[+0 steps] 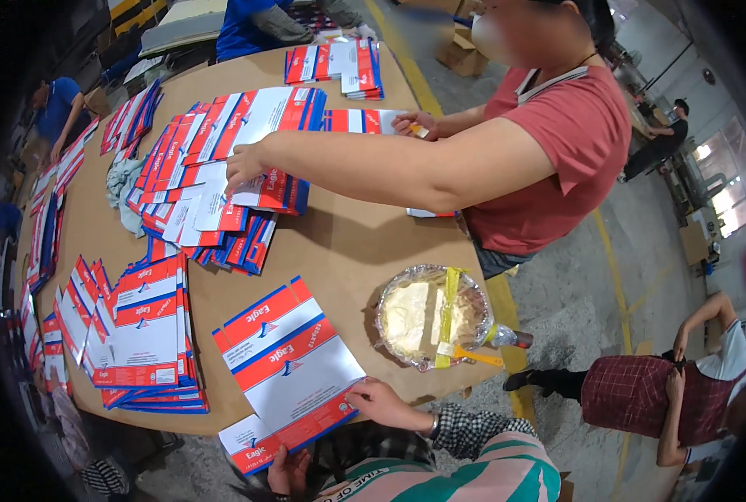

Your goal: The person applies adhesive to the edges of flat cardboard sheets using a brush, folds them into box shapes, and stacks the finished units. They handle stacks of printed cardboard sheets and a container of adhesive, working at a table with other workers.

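A flat printed carton at the frame's lower centre has the left hand and right hand at its edges, either grip's closure unclear; light, even support should prevent creasing.

From where I stand, bold white lettering crosses the red bands of the flat carton nearest me on the worktop, with smaller white characters beside it and lines of fine print on its white panels. The same lettering repeats on the left stack and the middle pile. A striped top carries pale capitals along a dark strip.
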`<state>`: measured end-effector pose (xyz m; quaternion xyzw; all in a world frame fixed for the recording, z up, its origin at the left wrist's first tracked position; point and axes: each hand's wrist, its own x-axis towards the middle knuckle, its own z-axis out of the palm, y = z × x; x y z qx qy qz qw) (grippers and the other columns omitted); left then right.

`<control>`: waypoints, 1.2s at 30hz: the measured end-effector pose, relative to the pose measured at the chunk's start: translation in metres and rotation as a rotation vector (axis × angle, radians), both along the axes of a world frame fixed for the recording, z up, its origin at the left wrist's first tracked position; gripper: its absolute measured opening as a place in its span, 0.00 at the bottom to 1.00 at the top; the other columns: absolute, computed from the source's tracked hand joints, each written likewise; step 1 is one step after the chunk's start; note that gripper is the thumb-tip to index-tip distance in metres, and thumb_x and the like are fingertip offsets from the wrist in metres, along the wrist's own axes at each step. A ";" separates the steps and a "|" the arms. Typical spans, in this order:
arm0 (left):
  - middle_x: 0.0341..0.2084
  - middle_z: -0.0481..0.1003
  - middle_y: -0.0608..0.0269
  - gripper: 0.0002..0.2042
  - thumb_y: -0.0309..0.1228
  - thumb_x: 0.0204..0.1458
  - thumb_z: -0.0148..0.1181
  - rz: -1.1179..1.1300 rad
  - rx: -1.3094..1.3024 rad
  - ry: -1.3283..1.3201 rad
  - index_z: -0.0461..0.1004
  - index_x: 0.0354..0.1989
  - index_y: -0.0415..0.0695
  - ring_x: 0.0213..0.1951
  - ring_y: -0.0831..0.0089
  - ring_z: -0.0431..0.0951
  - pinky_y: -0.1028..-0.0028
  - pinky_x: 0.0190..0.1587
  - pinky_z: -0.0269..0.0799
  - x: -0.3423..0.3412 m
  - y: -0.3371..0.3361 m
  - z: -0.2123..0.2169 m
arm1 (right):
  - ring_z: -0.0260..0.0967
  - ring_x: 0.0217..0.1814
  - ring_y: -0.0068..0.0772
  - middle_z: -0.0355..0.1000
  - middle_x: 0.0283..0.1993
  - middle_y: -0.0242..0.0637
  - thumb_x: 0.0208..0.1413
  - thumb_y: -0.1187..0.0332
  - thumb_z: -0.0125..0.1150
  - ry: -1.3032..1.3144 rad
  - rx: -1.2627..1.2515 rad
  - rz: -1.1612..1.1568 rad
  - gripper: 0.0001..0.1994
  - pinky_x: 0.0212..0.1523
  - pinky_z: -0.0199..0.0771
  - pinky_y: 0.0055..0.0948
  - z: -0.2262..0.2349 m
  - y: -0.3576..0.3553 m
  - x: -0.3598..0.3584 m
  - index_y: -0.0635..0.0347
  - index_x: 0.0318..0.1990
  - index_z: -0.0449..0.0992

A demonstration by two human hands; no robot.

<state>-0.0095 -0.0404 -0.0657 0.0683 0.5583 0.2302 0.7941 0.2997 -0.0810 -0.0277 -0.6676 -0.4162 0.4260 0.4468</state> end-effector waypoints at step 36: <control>0.31 0.77 0.50 0.18 0.37 0.56 0.54 0.092 0.389 0.135 0.69 0.43 0.30 0.28 0.66 0.80 0.73 0.28 0.80 -0.176 0.334 0.129 | 0.71 0.32 0.24 0.74 0.32 0.42 0.53 0.68 0.57 0.133 -0.124 0.047 0.17 0.34 0.71 0.25 0.066 0.293 -0.187 0.73 0.46 0.66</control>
